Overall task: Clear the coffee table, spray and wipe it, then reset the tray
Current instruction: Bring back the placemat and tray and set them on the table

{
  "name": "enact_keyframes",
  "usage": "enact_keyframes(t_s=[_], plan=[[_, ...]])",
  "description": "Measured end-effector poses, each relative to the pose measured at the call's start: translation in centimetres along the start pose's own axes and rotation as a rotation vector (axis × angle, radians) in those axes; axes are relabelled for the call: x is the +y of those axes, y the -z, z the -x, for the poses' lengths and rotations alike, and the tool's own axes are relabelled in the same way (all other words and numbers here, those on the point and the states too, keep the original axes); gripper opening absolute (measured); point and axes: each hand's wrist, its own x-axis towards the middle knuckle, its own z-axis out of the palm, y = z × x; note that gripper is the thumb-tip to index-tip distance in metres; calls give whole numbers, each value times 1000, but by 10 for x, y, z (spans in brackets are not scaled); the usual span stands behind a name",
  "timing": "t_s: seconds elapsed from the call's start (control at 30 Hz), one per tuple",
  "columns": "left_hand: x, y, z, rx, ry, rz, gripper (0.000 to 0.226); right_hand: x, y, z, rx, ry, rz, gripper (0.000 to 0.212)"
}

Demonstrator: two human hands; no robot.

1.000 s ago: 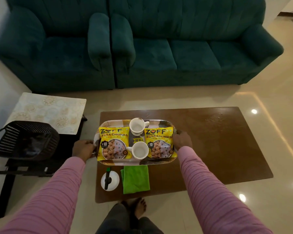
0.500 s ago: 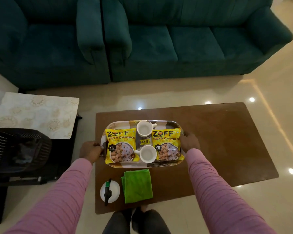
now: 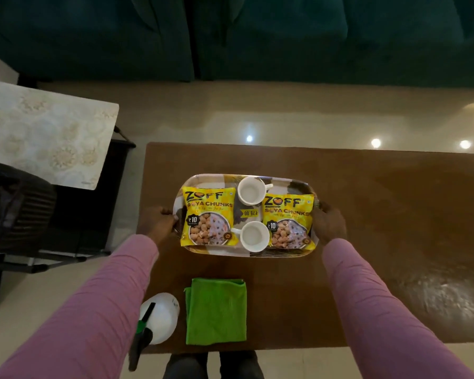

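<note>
A patterned tray (image 3: pixel 288 184) sits on the brown coffee table (image 3: pixel 394 214). It carries two yellow soya chunk packets, one on the left (image 3: pixel 208 216) and one on the right (image 3: pixel 289 221), with two white cups between them, the far cup (image 3: pixel 251 190) and the near cup (image 3: pixel 255 236). My left hand (image 3: pixel 159 222) grips the tray's left end and my right hand (image 3: pixel 329 222) grips its right end. A folded green cloth (image 3: pixel 216 311) and a white spray bottle (image 3: pixel 156 320) rest on the table's near edge.
A side table with a pale floral top (image 3: pixel 44 132) stands to the left, and a dark basket (image 3: pixel 17 203) sits at its near end. A green sofa (image 3: pixel 257 36) lies beyond the coffee table. Glossy floor surrounds the table.
The view has tilted down and come closer over the table. Both hands stay on the tray's ends, and the tray sits a little further right on the table.
</note>
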Motion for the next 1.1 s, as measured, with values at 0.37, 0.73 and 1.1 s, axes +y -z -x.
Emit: enact_keyframes(t_s=[0.37,0.73,1.1], plan=[[-20,-45,-67,15,126,96,21,14,-43,-62,-65,35,6,25],[-22,-49,-65,74,121,50,28,16,-51,-66,7,84,136,43],[22,-23,61,254,-292,-496,35,-12,-17,45,160,231,377,63]])
